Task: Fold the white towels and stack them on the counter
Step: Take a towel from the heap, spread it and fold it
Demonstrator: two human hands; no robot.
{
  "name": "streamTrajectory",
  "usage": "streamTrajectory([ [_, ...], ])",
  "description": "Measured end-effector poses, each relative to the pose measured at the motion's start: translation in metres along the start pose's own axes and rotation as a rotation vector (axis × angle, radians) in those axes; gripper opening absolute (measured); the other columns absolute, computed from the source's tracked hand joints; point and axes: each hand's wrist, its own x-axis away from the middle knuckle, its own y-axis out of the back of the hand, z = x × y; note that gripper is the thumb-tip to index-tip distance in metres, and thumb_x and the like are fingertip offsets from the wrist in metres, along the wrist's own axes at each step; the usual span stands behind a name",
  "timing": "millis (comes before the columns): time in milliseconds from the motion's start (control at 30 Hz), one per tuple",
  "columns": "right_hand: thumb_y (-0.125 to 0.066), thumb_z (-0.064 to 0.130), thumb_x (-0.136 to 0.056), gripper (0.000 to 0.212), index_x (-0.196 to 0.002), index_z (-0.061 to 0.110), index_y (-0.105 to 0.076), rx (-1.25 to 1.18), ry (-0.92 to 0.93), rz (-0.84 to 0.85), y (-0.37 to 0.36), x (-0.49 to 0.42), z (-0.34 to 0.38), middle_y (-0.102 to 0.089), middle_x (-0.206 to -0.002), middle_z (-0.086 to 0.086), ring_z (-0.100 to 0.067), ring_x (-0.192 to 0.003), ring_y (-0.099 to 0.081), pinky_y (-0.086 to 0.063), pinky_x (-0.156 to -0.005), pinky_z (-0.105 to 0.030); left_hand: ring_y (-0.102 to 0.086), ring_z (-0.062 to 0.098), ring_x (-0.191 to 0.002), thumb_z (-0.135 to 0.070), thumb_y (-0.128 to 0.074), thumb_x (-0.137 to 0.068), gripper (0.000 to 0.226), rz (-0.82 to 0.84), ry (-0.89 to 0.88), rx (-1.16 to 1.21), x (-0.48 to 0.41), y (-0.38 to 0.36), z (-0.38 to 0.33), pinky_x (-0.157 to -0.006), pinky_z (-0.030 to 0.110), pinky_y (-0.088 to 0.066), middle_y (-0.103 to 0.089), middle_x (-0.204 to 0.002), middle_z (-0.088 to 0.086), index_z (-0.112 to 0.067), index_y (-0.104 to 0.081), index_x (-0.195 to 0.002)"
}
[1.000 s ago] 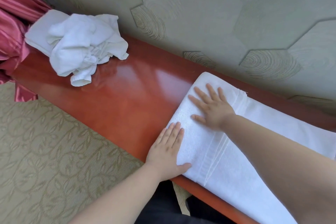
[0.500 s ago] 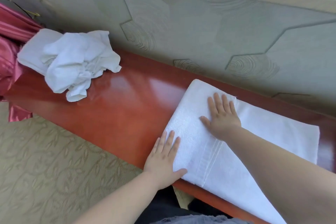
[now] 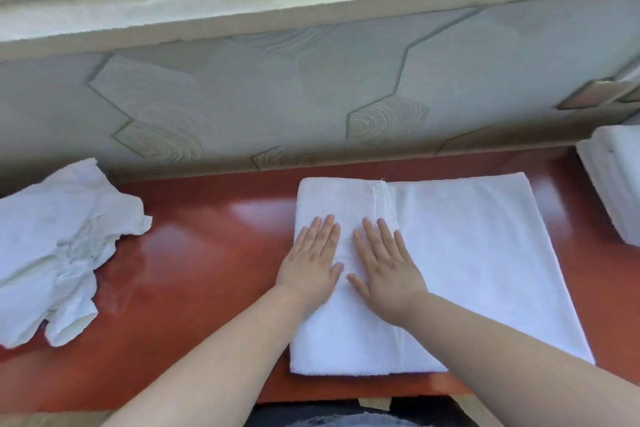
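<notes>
The towel (image 3: 467,270) lies flat on the counter (image 3: 214,253), straight in front of the person. Its left part is folded over as a flap (image 3: 332,201), whose hem (image 3: 381,204) runs from back to front. Both hands are laid flat on this flap, with fingers straight and slightly spread and nothing pinched. The left hand (image 3: 311,267) is set just inside the folded edge and the right hand (image 3: 388,274) just beside it, thumbs almost touching.

The step in hand is judged to be the smoothing of this fold. It is best done with the palms swept from the folded edge toward the hem, so that trapped air and creases are pushed out, not in. The flap's back and front edges should be checked against the layer beneath before pressure is given. The counter looks glossy, so a slide is possible, and one hand is better kept as an anchor.

A crumpled heap (image 3: 59,246) lies well apart at the left, and a folded stack (image 3: 613,184) stands at the right.
</notes>
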Motion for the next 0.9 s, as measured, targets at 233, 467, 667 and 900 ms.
streamTrajectory([
  [233, -0.018, 0.069, -0.099, 0.081, -0.162, 0.028, 0.012, -0.083, -0.220, 0.016, -0.032, 0.068, 0.010, 0.028, -0.167, -0.007, -0.030, -0.153, 0.027, 0.010, -0.123, -0.050, 0.029, 0.024, -0.153, -0.076, -0.018, -0.095, 0.088, 0.064, -0.109, -0.071, -0.092, 0.038, 0.038, -0.124, 0.042, 0.017, 0.035, -0.163, 0.001, -0.030, 0.023, -0.158],
  [467, -0.004, 0.072, -0.095, 0.074, -0.157, 0.039, 0.021, -0.159, -0.606, 0.004, -0.044, 0.126, -0.036, 0.034, -0.165, 0.000, -0.025, -0.150, 0.034, 0.012, -0.124, -0.050, 0.023, 0.035, -0.155, -0.067, -0.028, -0.099, 0.082, 0.141, -0.327, -0.173, -0.129, 0.050, -0.057, -0.124, 0.052, 0.014, 0.026, -0.168, 0.001, -0.033, 0.012, -0.162],
  [667, -0.032, 0.057, -0.102, 0.071, -0.163, 0.031, -0.006, -0.239, -0.983, -0.098, -0.037, 0.164, -0.100, 0.006, -0.171, -0.011, -0.037, -0.156, 0.006, -0.001, -0.126, -0.051, 0.018, 0.031, -0.156, -0.058, -0.035, -0.104, 0.080, 0.228, -0.372, -0.169, -0.165, 0.064, -0.150, -0.125, 0.056, 0.003, 0.027, -0.168, 0.005, -0.032, 0.015, -0.161],
  [900, -0.056, 0.045, -0.097, 0.067, -0.154, 0.016, -0.037, -0.422, -1.228, -0.262, -0.022, 0.205, -0.148, -0.040, -0.152, -0.009, -0.031, -0.134, -0.042, -0.043, -0.106, -0.045, -0.038, 0.037, -0.142, -0.046, -0.054, -0.102, 0.081, 0.187, -0.238, -0.098, -0.212, 0.106, -0.229, -0.110, 0.048, -0.038, -0.030, -0.161, 0.015, -0.018, -0.009, -0.163],
])
